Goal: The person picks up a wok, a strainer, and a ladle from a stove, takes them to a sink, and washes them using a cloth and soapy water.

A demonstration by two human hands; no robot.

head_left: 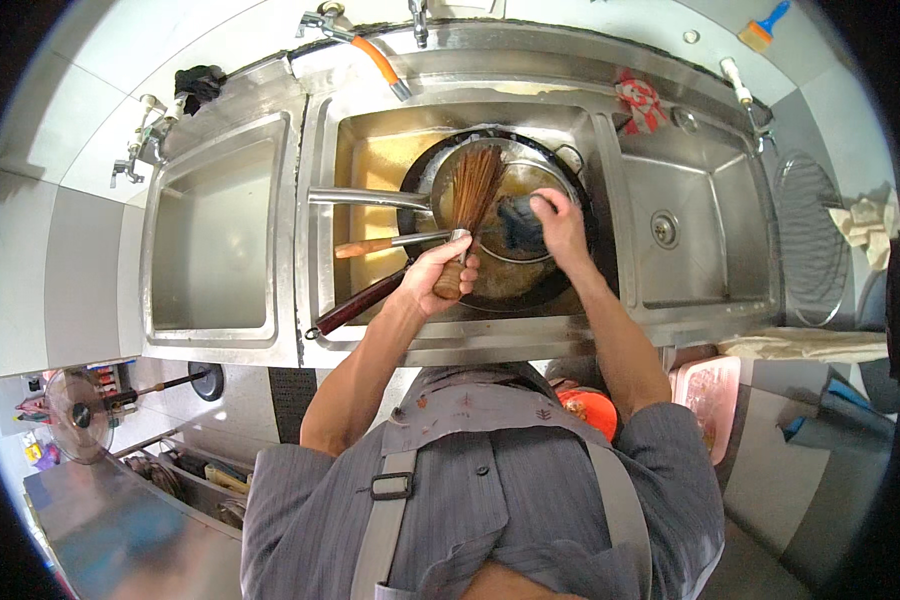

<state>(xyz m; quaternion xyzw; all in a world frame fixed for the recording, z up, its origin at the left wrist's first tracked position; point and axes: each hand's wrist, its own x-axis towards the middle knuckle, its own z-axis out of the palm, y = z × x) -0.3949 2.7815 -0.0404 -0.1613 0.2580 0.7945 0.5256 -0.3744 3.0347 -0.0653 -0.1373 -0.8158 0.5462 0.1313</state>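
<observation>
My left hand (pixel 441 274) grips the wooden handle of a wok brush (pixel 477 180), its brown bristles pointing away from me. In my right hand (pixel 562 229) is a dark cloth or scrubber, a bunched dark cloth (pixel 520 223), slightly blurred. Both hands are over a large black wok (pixel 414 169) in the middle sink. Inside the wok lies a round metal pan or ladle with a long steel handle (pixel 371 197). A wooden-handled utensil (pixel 367 247) and a dark red handle (pixel 360 304) also reach leftward; their far ends are partly hidden.
Murky yellowish liquid (pixel 386 154) lies in the middle sink (pixel 322 225). Cloudy water fills the left sink (pixel 214 247); the right sink (pixel 690 225) shows its drain. An orange hose (pixel 375 60) hangs behind. A red-and-white cloth (pixel 640 103) sits on the back ledge.
</observation>
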